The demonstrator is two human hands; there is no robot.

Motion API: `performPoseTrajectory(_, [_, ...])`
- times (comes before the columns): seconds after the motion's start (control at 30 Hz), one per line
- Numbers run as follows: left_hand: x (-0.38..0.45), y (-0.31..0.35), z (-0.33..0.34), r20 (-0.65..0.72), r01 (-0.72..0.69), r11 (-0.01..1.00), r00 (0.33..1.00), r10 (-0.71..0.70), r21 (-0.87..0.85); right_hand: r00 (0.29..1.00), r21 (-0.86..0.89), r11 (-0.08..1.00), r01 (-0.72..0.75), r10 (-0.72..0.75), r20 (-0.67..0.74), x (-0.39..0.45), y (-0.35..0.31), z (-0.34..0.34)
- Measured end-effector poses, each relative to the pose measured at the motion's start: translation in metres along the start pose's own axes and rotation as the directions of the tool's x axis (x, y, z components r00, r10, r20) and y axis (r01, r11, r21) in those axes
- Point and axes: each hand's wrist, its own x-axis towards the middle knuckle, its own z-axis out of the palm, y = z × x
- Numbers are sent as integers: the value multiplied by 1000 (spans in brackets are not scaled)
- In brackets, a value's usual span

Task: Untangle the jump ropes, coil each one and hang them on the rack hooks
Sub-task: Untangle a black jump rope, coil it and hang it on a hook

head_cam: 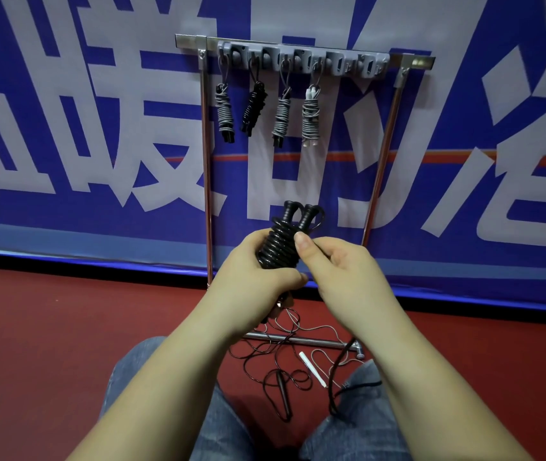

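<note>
**Q:** Black cord, is that what the hands are holding?

**A:** Yes. A black jump rope (280, 242), wound in tight turns around its own two handles, sits upright between both hands. The left hand (255, 264) wraps its grip around the lower part of the bundle, fingers curled behind it. The right hand (338, 271) pinches the cord at the side of the coil, thumb pointing up against the turns. The two handle ends stick out above the fingers.

**Q:** How are the arms placed?

**A:** Both bare forearms reach forward from the bottom of the view and meet in the middle, in front of the rack.

**Q:** Where are the other ropes?

**A:** Four coiled ropes hang side by side from a grey hook bar (301, 58) at the top of a metal rack (206, 161): a grey one (224, 111), a black one (254, 106), another grey one (281, 116) and a pale grey one (310, 116). The hooks to their right are free. On the floor, a loose tangle of thin dark cord (278, 364) lies by the rack's base rail, with a white handle (311, 369) and a dark handle (283, 394) in it.

**Q:** And the room?

**A:** The floor (65, 327) is dark red. Behind the rack stretches a blue banner (115, 201) with large pale characters. The person's knees, in blue jeans (151, 377), show at the bottom.
</note>
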Motion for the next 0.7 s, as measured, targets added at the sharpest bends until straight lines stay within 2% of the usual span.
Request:
performPoseTrajectory(0.13, [0, -5, 2, 2, 21, 1000, 1000, -21, -4, 998, 27, 998, -61, 61, 11, 0, 11, 7])
performPoseTrajectory(0.27, [0, -18, 6, 6, 64, 998, 998, -64, -6, 989, 132, 982, -138, 131, 64, -2, 21, 13])
performPoseTrajectory(0.4, [0, -27, 9, 1, 101, 995, 995, -101, 12, 983, 130, 975, -179, 171, 65, -6, 26, 16])
performPoseTrajectory(0.47, [4, -26, 10, -31, 57, 997, 998, -56, 57, 989, 63, 987, -147, 147, -5, -2, 24, 11])
performPoseTrajectory(0.53, [11, -24, 11, -112, -23, 982, 993, 44, 186, 994, -62, 994, -90, 86, -70, 2, 20, 6])
performPoseTrajectory(0.63, [21, -22, 6, -208, -51, 918, 968, 143, 393, 999, -225, 974, 8, -16, -34, 2, 13, 0])
performPoseTrajectory(0.7, [25, -20, 1, -214, -29, 862, 964, 158, 506, 997, -280, 957, 72, -71, 14, 0, 6, -4])
